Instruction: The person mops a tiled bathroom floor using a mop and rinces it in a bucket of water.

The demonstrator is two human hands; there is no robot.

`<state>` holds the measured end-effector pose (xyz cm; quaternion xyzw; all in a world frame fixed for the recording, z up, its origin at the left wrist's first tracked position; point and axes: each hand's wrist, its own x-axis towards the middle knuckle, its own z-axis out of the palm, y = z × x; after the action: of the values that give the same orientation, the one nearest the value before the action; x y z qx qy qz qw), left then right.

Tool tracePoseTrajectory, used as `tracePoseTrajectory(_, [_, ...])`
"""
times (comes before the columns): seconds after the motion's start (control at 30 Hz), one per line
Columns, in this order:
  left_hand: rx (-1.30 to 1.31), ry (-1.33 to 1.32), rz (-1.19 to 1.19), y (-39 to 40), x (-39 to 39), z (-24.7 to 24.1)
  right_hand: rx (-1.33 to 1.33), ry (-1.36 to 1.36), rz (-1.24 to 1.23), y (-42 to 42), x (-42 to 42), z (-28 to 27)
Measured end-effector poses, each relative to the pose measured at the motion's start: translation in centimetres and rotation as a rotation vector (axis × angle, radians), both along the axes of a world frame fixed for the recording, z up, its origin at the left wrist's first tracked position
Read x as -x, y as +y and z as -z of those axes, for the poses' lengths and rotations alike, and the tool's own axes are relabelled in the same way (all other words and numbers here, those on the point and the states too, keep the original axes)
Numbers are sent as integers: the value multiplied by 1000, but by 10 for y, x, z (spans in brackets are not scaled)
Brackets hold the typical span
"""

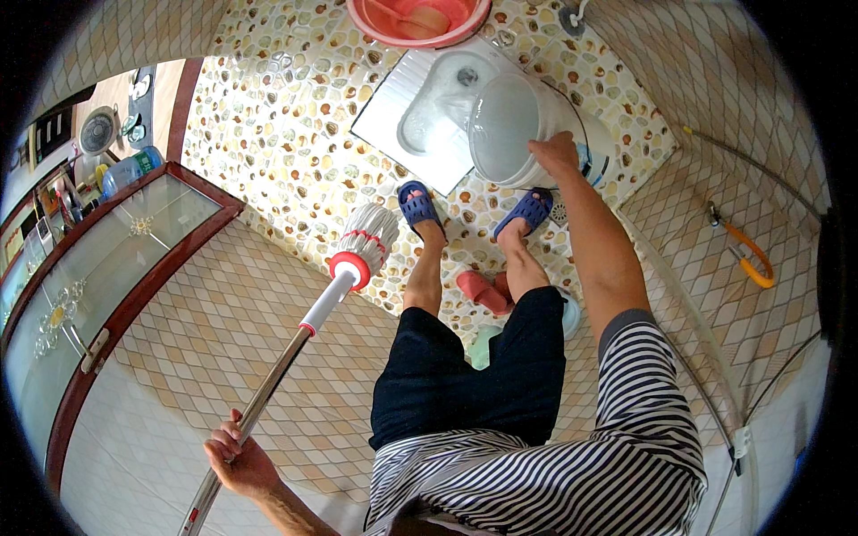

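My left hand (pixel 242 462) is closed around the metal pole of a twist mop (pixel 273 382). The mop's grey-white strand head (pixel 373 231), with a red collar, is at the upper end, left of my feet. With my right hand (pixel 556 155) I grip the rim of a white plastic bucket (pixel 506 130). That bucket lies tipped over the right part of a white squat toilet (pixel 395 151), its mouth facing left. Water with some foam shows in the toilet's basin (pixel 429 107). The fingertips inside the bucket's rim are partly hidden.
A red plastic basin (pixel 417 20) stands beyond the toilet. Red slippers (pixel 477 291) lie behind my feet, and a floor drain (pixel 558 214) is beside my right slipper. An orange hose (pixel 754 251) hangs at the right wall. A glass door with a dark red frame (pixel 201 191) is at left.
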<state>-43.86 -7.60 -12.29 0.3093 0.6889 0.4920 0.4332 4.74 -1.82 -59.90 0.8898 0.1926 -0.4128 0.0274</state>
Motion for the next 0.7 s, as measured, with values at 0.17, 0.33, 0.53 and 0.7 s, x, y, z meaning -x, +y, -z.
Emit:
tracePoseTrajectory(0.17, [3,12,2,0,-2,2,-21,-16,-35,0,1,-1])
tracePoseTrajectory(0.33, [-2,1,-13,-3,2,4,-15,-25,-48,2,6,-9])
tracePoseTrajectory(0.53, [2,-12,2,-3,2,5,-40,-9,-91,6,11,-15])
tracePoseTrajectory(0.7, [5,-13,-24,-2,2,6,-5,-15,-105,8,17,-15])
